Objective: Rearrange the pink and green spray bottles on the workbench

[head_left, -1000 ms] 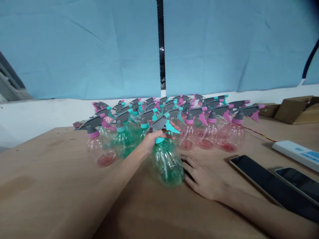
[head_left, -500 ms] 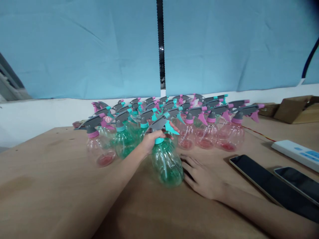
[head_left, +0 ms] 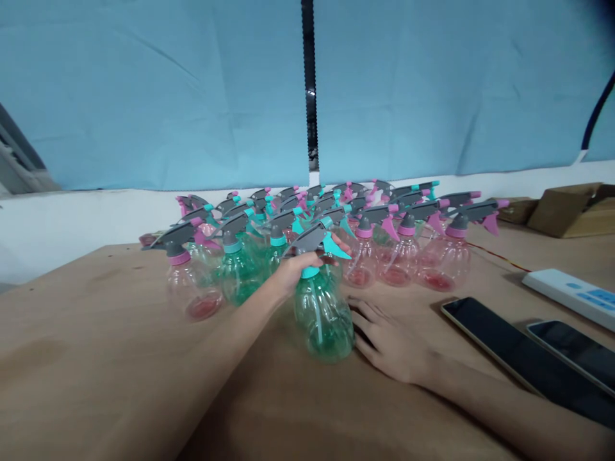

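My left hand (head_left: 293, 270) is wrapped round the neck of a clear green spray bottle (head_left: 323, 323), just under its grey head and turquoise trigger. The bottle leans slightly, its base low over or on the table; I cannot tell which. My right hand (head_left: 390, 339) rests palm down on the table to the right of the bottle. Its fingers are stretched out, the tips close to the bottle's side; whether they touch is unclear. Behind stand rows of similar bottles, among them a green spray bottle (head_left: 239, 272) and a pink spray bottle (head_left: 192, 288).
A large dark phone (head_left: 500, 342) and a smaller phone (head_left: 571, 346) lie on the wooden table (head_left: 96, 358) at the right. Beyond them are a white power strip (head_left: 571, 294) with a cord and an open cardboard box (head_left: 562, 211). A blue sheet (head_left: 168, 96) covers the wall behind.
The held spray bottle and my left hand have shifted very slightly to the right. My right hand stays in place on the table.
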Demonstrator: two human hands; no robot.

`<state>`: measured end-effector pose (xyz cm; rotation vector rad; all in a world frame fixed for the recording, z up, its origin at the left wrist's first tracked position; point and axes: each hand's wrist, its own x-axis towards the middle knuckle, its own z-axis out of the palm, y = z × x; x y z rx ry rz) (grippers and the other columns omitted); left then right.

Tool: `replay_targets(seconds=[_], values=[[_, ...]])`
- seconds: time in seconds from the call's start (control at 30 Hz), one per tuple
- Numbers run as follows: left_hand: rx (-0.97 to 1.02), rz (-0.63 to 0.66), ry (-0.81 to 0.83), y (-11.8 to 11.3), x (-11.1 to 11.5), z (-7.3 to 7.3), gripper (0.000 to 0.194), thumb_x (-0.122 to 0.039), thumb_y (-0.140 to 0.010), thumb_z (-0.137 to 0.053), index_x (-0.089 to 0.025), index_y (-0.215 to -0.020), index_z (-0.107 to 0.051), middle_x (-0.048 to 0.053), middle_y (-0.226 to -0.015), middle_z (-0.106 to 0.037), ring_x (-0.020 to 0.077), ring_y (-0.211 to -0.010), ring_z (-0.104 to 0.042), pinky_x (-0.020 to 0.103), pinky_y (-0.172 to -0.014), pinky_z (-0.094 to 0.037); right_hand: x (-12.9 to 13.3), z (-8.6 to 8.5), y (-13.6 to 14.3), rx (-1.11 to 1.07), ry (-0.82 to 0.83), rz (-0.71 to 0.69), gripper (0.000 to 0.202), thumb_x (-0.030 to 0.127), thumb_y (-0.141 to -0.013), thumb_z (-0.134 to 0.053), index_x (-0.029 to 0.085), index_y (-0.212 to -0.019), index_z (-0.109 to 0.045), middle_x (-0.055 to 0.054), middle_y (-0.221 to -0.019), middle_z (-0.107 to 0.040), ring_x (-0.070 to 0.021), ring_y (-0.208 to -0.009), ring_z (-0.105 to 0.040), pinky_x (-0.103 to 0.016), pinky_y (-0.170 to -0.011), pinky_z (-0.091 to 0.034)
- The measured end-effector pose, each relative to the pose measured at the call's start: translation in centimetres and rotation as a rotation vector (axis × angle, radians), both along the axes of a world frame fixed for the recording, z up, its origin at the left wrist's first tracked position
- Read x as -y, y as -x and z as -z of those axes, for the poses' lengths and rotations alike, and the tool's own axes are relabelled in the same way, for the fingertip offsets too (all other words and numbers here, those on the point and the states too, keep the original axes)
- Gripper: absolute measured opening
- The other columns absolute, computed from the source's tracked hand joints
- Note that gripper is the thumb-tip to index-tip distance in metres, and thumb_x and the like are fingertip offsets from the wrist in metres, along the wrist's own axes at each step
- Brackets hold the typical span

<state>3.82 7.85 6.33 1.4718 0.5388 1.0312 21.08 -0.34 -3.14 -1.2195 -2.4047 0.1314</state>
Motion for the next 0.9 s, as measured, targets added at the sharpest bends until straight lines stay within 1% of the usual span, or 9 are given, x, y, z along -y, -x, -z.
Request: replay_targets(seconds=[0.07, 0.13, 0.3, 0.4, 0.47, 0.6, 0.77, 0.9], values=[[-0.001, -0.005, -0.092, 0.0, 0.1, 0.0, 0.024, -0.018, -0.056, -0.052, -0.012, -0.075, -0.067, 0.008, -0.077, -0.066, 0.0190, -0.068, -0.058, 0.031, -0.068, -0.044, 0.0, 0.1, 0.0, -0.008, 0.001, 0.000, 0.037, 0.018, -0.086, -0.039, 0.017, -0.122, -0.049, -0.014, -0.125, -0.047, -0.0256, -0.121, -0.039, -0.046, -0.100, -0.034], [-0.018, -0.004, -0.122, 0.0, 0.3, -0.2, 0.025, -0.017, -0.056, -0.052, -0.012, -0.074, -0.068, 0.008, -0.075, -0.066, 0.0190, -0.067, -0.059, 0.031, -0.069, -0.044, 0.0, 0.1, 0.0, -0.008, 0.007, -0.001, 0.037, 0.018, -0.086, -0.040, 0.017, -0.122, -0.049, -0.013, -0.125, -0.048, -0.0255, -0.121, -0.039, -0.046, -0.101, -0.034], [-0.067, -0.023, -0.078, 0.0, 1.0, -0.7, 0.026, -0.018, -0.057, -0.051, -0.013, -0.076, -0.069, 0.007, -0.080, -0.067, 0.0202, -0.071, -0.059, 0.033, -0.071, -0.046, 0.0, 0.0, 0.0, -0.005, 0.014, 0.004, 0.038, 0.018, -0.086, -0.040, 0.016, -0.122, -0.049, -0.014, -0.125, -0.048, -0.0254, -0.121, -0.039, -0.045, -0.101, -0.034], [-0.034, -0.018, -0.064, 0.0, 1.0, -0.7, 0.027, -0.017, -0.055, -0.052, -0.013, -0.077, -0.068, 0.008, -0.081, -0.067, 0.0200, -0.069, -0.059, 0.033, -0.069, -0.046, 0.0, 0.0, 0.0, 0.006, 0.012, -0.003, 0.038, 0.018, -0.086, -0.040, 0.014, -0.123, -0.049, -0.014, -0.125, -0.047, -0.0249, -0.121, -0.039, -0.044, -0.101, -0.033], [0.006, 0.003, -0.068, -0.1, 0.9, -0.5, 0.029, -0.016, -0.055, -0.052, -0.013, -0.080, -0.068, 0.008, -0.083, -0.067, 0.0204, -0.072, -0.059, 0.034, -0.071, -0.046, -0.1, 0.1, 0.0, 0.011, 0.007, -0.008, 0.038, 0.017, -0.086, -0.040, 0.014, -0.123, -0.048, -0.015, -0.124, -0.047, -0.0247, -0.121, -0.039, -0.044, -0.101, -0.033], [0.017, 0.019, -0.077, 0.0, 0.7, -0.3, 0.027, -0.017, -0.056, -0.052, -0.013, -0.078, -0.067, 0.007, -0.079, -0.066, 0.0193, -0.069, -0.059, 0.032, -0.068, -0.046, -0.1, 0.1, 0.0, -0.012, -0.004, -0.005, 0.037, 0.018, -0.086, -0.039, 0.016, -0.121, -0.049, -0.014, -0.122, -0.049, -0.0253, -0.120, -0.040, -0.046, -0.100, -0.035], [-0.017, 0.001, -0.100, 0.1, 0.8, -0.6, 0.026, -0.017, -0.055, -0.051, -0.015, -0.077, -0.066, 0.006, -0.076, -0.066, 0.0183, -0.065, -0.059, 0.030, -0.061, -0.043, 0.0, 0.1, 0.0, -0.003, 0.002, -0.004, 0.037, 0.018, -0.086, -0.038, 0.014, -0.121, -0.049, -0.015, -0.125, -0.048, -0.0260, -0.121, -0.039, -0.046, -0.100, -0.034], [-0.036, -0.009, -0.144, 0.1, 0.9, -0.8, 0.023, -0.017, -0.054, -0.050, -0.014, -0.072, -0.064, 0.006, -0.073, -0.065, 0.0183, -0.063, -0.058, 0.031, -0.061, -0.042, -0.1, 0.1, 0.0, -0.020, -0.004, 0.001, 0.036, 0.018, -0.086, -0.039, 0.016, -0.120, -0.050, -0.014, -0.123, -0.049, -0.0259, -0.120, -0.041, -0.047, -0.100, -0.035]])
